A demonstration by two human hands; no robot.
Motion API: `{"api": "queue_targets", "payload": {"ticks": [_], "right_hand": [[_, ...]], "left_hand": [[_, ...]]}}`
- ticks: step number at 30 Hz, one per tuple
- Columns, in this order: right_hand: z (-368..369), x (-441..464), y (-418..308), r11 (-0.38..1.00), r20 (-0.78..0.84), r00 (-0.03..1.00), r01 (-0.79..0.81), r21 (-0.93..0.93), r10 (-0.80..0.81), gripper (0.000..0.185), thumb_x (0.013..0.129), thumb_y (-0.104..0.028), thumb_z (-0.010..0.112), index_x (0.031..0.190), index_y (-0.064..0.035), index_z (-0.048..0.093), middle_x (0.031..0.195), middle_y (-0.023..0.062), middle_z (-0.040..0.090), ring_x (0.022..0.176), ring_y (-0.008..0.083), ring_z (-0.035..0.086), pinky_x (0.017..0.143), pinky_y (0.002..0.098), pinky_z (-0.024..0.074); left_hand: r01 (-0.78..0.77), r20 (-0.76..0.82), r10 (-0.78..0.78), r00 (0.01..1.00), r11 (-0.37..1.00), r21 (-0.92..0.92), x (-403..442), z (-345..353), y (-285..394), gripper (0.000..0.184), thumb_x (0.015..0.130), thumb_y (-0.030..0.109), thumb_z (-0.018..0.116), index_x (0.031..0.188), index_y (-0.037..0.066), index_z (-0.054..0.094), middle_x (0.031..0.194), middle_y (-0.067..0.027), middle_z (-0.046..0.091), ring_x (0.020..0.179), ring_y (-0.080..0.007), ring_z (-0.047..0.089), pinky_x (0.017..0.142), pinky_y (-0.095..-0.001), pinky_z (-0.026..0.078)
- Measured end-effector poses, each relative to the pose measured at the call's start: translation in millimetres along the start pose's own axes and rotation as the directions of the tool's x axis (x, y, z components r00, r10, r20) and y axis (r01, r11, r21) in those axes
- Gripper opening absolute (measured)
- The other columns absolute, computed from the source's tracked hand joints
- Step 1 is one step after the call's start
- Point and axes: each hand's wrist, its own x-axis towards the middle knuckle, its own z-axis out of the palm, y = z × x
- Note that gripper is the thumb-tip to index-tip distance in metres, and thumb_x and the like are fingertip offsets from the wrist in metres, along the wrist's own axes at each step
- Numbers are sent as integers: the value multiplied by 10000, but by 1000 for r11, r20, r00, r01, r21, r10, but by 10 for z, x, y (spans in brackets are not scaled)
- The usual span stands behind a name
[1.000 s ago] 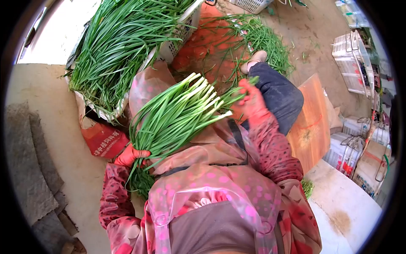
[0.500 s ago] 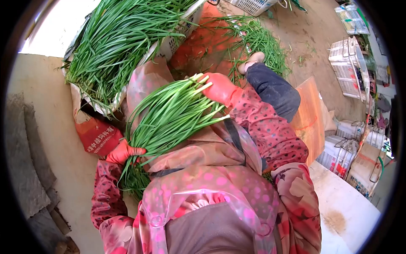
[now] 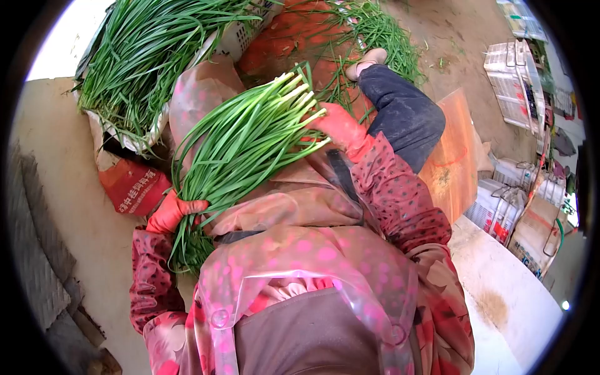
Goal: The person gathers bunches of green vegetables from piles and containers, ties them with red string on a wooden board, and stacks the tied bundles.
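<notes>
Fingers of the left hand (image 3: 170, 212) clasp one bunch (image 3: 234, 147) near the apron's (image 3: 294, 240) left edge; right hand (image 3: 340, 127) at its stems (image 3: 299, 92), grip unclear.

Right hand (image 3: 340, 128) went from out past the bunch (image 3: 231, 150) 1.0 s back, to over its upper stem ends (image 3: 290, 84) at 0.5 s, then down beside the lower ones, fingers partly hidden. Green leaf tips (image 3: 306, 70) popped up past the top ends. View shifted; leafy pile (image 3: 150, 56) slid up-left in frame.
</notes>
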Motion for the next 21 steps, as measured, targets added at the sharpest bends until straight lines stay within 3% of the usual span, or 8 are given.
{"api": "queue_targets", "payload": {"ticks": [3,6,9,11,13,17,20,21], "right_hand": [[-168,27,-17,975,-315,944,-27,219,96,204,870,-220,625,963,-44,667,817,45,663,685,149,616,584,284,487],[-791,38,-70,986,-395,905,-168,10,159,298,935,-330,537,941,-56,652,834,40,658,609,107,560,498,245,419],[-445,-159,-803,960,-318,910,219,-174,-266,220,893,-267,607,1004,-81,646,836,23,651,737,163,613,626,289,503],[-104,-101,-998,318,124,623,548,-774,-772,242,826,-255,653,1046,-155,651,839,38,650,782,216,638,710,335,527],[299,-2,-989,109,311,622,543,-833,-719,241,804,-194,646,1045,-185,655,837,26,640,754,226,642,652,334,528],[211,582,-548,390,43,700,446,-806,-712,173,805,-203,636,969,-149,636,885,95,660,808,279,652,666,372,527],[-637,806,-244,676,-283,837,134,-724,-468,233,868,-306,578,949,-97,638,823,159,666,807,358,648,689,446,502],[-971,821,-100,879,-451,857,7,-477,-251,318,864,-344,582,995,-56,614,835,146,677,796,357,654,694,449,504]], "left_hand": [[-29,-4,29,1000,1000,-4,-26,-16,-75,467,691,268,820,1043,65,590,765,-13,627,521,-104,557,444,-227,419],[-85,-11,85,996,996,9,-42,27,-75,413,717,244,803,1028,66,599,770,-13,632,537,-111,566,456,-234,428],[-77,-40,77,996,997,7,-35,53,-85,398,718,246,802,1013,65,606,758,-12,630,537,-113,564,453,-240,427],[-63,-39,64,997,998,24,-57,72,-36,397,718,243,802,1015,64,609,753,-11,628,541,-113,562,459,-239,426],[-50,-49,52,997,998,46,-106,116,11,396,718,240,802,1016,63,611,747,-9,626,544,-112,561,464,-239,426],[-51,-45,52,998,998,32,-164,119,10,369,714,236,803,981,63,616,712,-16,618,532,-115,555,447,-237,409],[-52,-88,57,995,997,62,-231,135,26,376,708,242,807,971,59,610,713,-18,615,544,-117,565,451,-242,422],[-4,-64,8,998,998,64,-279,138,92,383,721,219,796,1007,45,610,749,-18,628,572,-114,574,484,-244,440]]}}
